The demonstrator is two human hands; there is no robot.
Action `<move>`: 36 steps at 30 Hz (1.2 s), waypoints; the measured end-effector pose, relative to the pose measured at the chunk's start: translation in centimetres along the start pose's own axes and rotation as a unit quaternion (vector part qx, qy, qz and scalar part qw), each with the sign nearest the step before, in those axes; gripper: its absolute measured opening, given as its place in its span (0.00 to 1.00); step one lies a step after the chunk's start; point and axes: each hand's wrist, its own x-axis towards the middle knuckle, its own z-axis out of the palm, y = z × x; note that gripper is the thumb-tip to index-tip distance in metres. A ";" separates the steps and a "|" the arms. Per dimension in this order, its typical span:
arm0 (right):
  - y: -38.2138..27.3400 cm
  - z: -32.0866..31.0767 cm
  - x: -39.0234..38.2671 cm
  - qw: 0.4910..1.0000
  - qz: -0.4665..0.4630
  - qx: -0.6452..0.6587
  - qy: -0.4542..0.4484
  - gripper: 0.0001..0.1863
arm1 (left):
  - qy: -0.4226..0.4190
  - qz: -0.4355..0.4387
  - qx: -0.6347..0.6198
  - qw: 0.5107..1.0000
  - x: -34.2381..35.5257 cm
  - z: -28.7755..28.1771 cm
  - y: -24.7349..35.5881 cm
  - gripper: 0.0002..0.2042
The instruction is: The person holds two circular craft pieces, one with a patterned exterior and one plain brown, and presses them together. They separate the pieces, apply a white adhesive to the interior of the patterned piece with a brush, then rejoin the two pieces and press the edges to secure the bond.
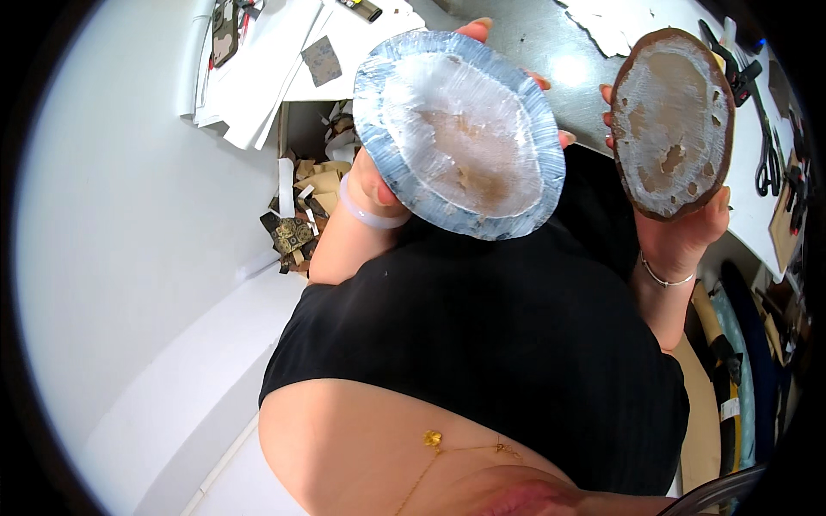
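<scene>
As fingers of the left hand (376,181) grip a large blue-rimmed, white-and-tan oval slab (469,142), those of the right hand (695,225) clasp a smaller brown-rimmed oval slab (671,120), both raised near a shiny grey table (578,107), black-handled scissors (764,178) at right.

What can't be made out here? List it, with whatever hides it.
Head view:
Back of the blue-edged, oval, stone-like slab: faces away.
Back of the brown-edged, oval, stone-like slab: faces away.
Most of the left hand: behind the blue-edged slab.
Most fingers of the right hand: behind the brown-edged slab.
One end of the dark, slim tool: cut off by the top edge.
</scene>
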 end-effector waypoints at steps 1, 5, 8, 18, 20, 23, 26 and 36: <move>0.1 0.1 0.0 1.000 -0.001 0.001 0.004 0.61 | 0.015 -0.003 -0.005 1.000 -0.2 0.3 0.1 0.44; 0.3 -0.3 -0.1 1.000 -0.015 -0.009 0.008 0.60 | -0.004 0.019 -0.039 0.999 -0.3 -0.3 -0.2 0.44; -0.2 -0.7 -0.2 0.999 -0.002 -0.031 -0.013 0.59 | -0.104 0.059 -0.065 0.991 0.4 -0.8 -0.3 0.71; 0.5 -1.1 0.1 1.000 0.007 0.015 -0.027 0.60 | 0.041 -0.070 -0.095 0.992 -0.5 -1.1 0.7 0.50; 1.0 -1.3 0.0 0.999 0.003 0.040 -0.015 0.59 | 0.073 -0.097 -0.107 0.987 -0.6 -0.8 0.7 0.43; 0.8 -1.3 -0.1 0.998 0.013 0.051 -0.028 0.58 | -0.017 -0.034 -0.108 0.993 -0.3 -0.6 0.0 0.45; 1.2 -1.9 -0.8 0.998 0.023 0.057 0.006 0.58 | -0.095 0.023 -0.114 0.989 0.0 -0.6 -0.7 0.48; 1.0 -1.1 0.0 0.999 0.016 0.024 -0.033 0.58 | -0.095 0.041 -0.013 0.995 0.6 -0.8 -0.5 0.61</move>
